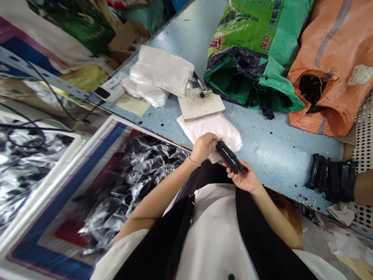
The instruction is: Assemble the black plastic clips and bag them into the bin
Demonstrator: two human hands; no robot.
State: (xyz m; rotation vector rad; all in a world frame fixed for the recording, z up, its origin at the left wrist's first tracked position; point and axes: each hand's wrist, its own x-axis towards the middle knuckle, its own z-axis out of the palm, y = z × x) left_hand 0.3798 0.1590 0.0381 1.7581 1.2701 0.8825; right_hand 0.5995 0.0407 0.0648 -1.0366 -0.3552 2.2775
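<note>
My right hand point(243, 177) grips a long black plastic part point(230, 156) near its lower end. My left hand point(203, 148) sits at the part's other end, its fingers gathered on the mouth of a translucent white plastic bag point(211, 132). The bag lies partly on the table beneath my hands. Whether the black part enters the bag is hidden by my fingers. A bracelet of small beads circles my left wrist.
A blue speckled table point(271, 149) holds a stack of white bags point(160, 74), a mallet point(204, 90) on a pale board point(201, 104), and green point(253, 58) and orange point(323, 66) woven sacks. Black parts point(330, 178) lie beside another person's forearm point(363, 189). A bin of bagged parts point(131, 186) stands left.
</note>
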